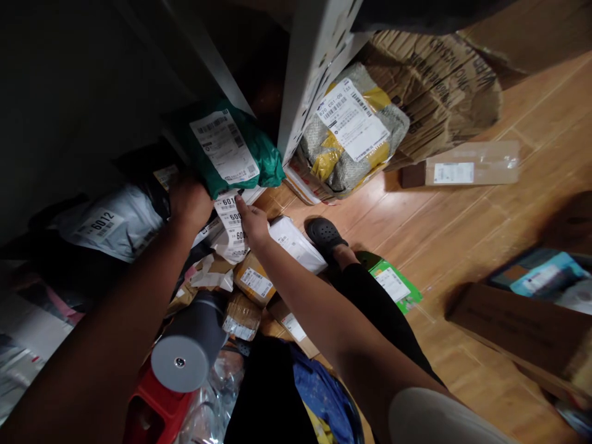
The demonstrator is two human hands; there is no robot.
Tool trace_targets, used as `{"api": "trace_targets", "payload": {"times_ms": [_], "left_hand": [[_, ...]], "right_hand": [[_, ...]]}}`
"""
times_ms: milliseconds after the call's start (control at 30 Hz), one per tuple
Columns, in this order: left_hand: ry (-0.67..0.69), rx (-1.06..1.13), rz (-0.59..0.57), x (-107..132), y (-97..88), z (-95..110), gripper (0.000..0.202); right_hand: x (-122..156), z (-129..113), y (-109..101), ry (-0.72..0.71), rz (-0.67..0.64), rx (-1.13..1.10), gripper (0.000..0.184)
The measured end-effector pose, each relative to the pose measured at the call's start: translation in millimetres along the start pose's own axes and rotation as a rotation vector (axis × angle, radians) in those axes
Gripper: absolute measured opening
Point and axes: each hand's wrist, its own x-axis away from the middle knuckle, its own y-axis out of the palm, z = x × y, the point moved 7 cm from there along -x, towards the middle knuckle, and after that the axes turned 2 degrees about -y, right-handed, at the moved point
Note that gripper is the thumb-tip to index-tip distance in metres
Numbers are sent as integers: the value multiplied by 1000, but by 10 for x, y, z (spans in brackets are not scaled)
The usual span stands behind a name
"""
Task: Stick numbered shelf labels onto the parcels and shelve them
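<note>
My left hand (190, 202) is closed at the lower left corner of a green plastic parcel (266, 157), its fingertips partly hidden. A white shipping label (225, 147) is stuck on the parcel's face. Just below the parcel, my right hand (253, 223) pinches a strip of printed number stickers (230, 229) between thumb and fingers. The strip hangs down and curls at its lower end. To the left of my left hand lies a pale grey bag (134, 216) bearing a 6012 sticker (99, 224).
A white metal post (305, 74) stands beside a taped grey-and-yellow parcel (377, 117). Small boxes (254, 279), a white packet (293, 243), a grey cylinder (180, 364) and a red plastic object (155, 404) crowd around my legs. On the wooden floor lie a long box (494, 163) and a green packet (409, 299).
</note>
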Motion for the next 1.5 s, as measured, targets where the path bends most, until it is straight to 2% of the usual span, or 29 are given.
{"api": "trace_targets", "payload": {"times_ms": [67,167,233,267,300,367,433,500,567,667,800,867,1000,1133,1300,1433,1500], "left_hand": [[-47,34,12,16,-16,13,27],[-145,172,112,31,-140,25,69],[-113,258,208,24,-287,67,88],[-68,268,249,15,-370,88,87],[-14,250,283,3,-453,102,78],[125,163,304,-26,-579,109,43],[369,111,200,-36,-591,150,16],[617,141,37,18,-536,192,14],[725,202,-68,74,-499,206,19],[651,259,-78,86,-485,228,21],[465,349,-74,86,-451,254,26],[389,370,-78,87,-426,240,22],[334,334,-128,95,-361,230,10],[283,340,-102,84,-373,197,9],[240,385,-38,64,-396,142,18],[188,376,-32,46,-328,126,15],[154,355,18,38,-317,130,17]], "right_hand": [[117,71,-34,63,-26,-88,46],[288,112,-149,87,-101,-82,44],[366,128,-231,87,-166,-83,42],[389,133,-269,81,-193,-93,42],[400,130,-308,67,-206,-105,42],[398,105,-392,23,-192,-107,40],[388,56,-451,-20,-171,-85,37],[391,-13,-488,-49,-146,-47,37],[411,-105,-496,-87,-130,-3,37],[453,-237,-458,-135,-128,27,36],[480,-320,-383,-135,-128,37,38],[488,-360,-328,-152,-152,34,37],[487,-478,-149,-257,-240,-1,31],[397,-583,40,-387,-254,-63,32],[258,-626,149,-440,-102,70,34],[256,-689,115,-460,125,262,41],[268,-702,113,-457,160,287,42]]}}
